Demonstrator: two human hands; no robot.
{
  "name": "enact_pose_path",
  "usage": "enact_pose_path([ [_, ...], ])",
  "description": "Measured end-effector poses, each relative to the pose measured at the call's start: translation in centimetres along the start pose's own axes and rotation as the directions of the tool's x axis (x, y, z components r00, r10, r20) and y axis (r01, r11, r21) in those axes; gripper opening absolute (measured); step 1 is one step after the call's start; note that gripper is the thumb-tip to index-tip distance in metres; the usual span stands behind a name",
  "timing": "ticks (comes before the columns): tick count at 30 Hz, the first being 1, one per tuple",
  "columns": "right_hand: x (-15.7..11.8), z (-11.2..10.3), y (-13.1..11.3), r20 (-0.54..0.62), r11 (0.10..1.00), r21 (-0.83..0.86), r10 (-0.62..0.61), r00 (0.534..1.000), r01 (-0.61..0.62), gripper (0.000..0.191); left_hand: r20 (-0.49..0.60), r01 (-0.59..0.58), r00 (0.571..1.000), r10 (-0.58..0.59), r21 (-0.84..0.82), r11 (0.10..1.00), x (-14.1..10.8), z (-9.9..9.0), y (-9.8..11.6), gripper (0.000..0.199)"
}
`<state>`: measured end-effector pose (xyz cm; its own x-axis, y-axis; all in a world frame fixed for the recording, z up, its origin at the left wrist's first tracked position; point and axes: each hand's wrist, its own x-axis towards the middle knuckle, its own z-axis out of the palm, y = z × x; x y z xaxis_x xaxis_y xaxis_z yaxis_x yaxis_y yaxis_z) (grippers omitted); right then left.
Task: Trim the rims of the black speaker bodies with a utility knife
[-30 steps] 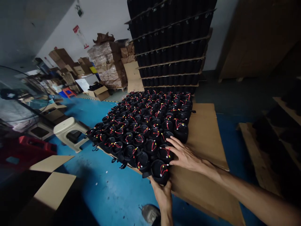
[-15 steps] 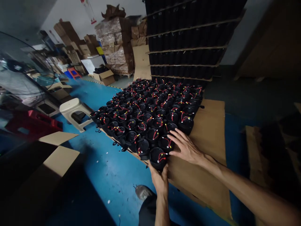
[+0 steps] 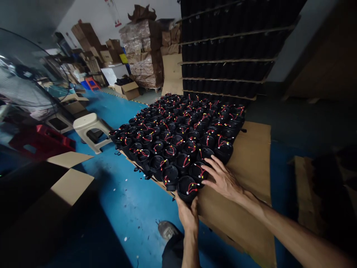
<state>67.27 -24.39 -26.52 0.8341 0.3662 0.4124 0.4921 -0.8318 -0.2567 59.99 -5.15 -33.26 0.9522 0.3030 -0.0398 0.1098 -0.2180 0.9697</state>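
Many black round housings with red wires and small white and yellow connectors stand in tight rows on a cardboard sheet (image 3: 251, 160). My left hand (image 3: 187, 216) is wrapped round the lower side of the nearest black round housing (image 3: 184, 186), at the front corner of the group. Its fingertips are partly hidden behind that housing. My right hand (image 3: 224, 180) has its fingers spread against the right side of the neighbouring housing (image 3: 197, 172), with nothing gripped in it.
A tall stack of black cylinders (image 3: 223, 48) layered with cardboard rises behind. To the left are a beige stool (image 3: 90, 124), an open carton (image 3: 72, 182), a red crate (image 3: 41, 143) and a fan (image 3: 22, 82). A wooden pallet (image 3: 302, 186) lies at right.
The camera view has shifted slightly, moving the background to the right and a little down. Both hands stay at almost the same housings, with the right fingers still spread.
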Motion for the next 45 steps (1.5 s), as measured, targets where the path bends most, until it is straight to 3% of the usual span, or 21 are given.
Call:
enact_pose_path([
  [11,-0.2,0.6,-0.3,-0.015,0.999,0.033,0.024,1.0,-0.024,0.054,-0.014,-0.025,1.0,0.025,0.024,0.999,0.3,0.1,-0.8,0.086],
  [14,0.0,0.4,-0.2,-0.033,0.999,0.029,0.03,0.999,-0.029,0.076,-0.022,0.011,1.0,-0.011,0.027,1.0,-0.2,-0.1,-1.7,0.09],
  [18,0.3,0.5,-0.4,-0.068,0.999,0.015,0.053,0.996,-0.052,0.104,-0.057,0.052,0.997,-0.048,0.06,0.997,-1.2,-0.5,-2.3,0.11],
  [25,1.5,1.3,-0.5,-0.013,1.0,-0.005,0.0,1.0,0.0,0.079,-0.071,-0.022,0.997,0.029,0.101,0.995,0.1,-0.2,-0.5,0.117],
  [34,1.9,0.9,-0.4,0.047,1.0,-0.002,0.022,0.999,-0.022,0.082,-0.062,-0.063,0.995,0.072,0.144,0.988,0.6,0.1,0.4,0.105],
  [45,2.2,1.4,-0.2,0.022,1.0,0.004,0.013,1.0,-0.013,0.082,-0.05,-0.106,0.992,0.114,0.136,0.985,0.9,0.0,0.4,0.104],
])
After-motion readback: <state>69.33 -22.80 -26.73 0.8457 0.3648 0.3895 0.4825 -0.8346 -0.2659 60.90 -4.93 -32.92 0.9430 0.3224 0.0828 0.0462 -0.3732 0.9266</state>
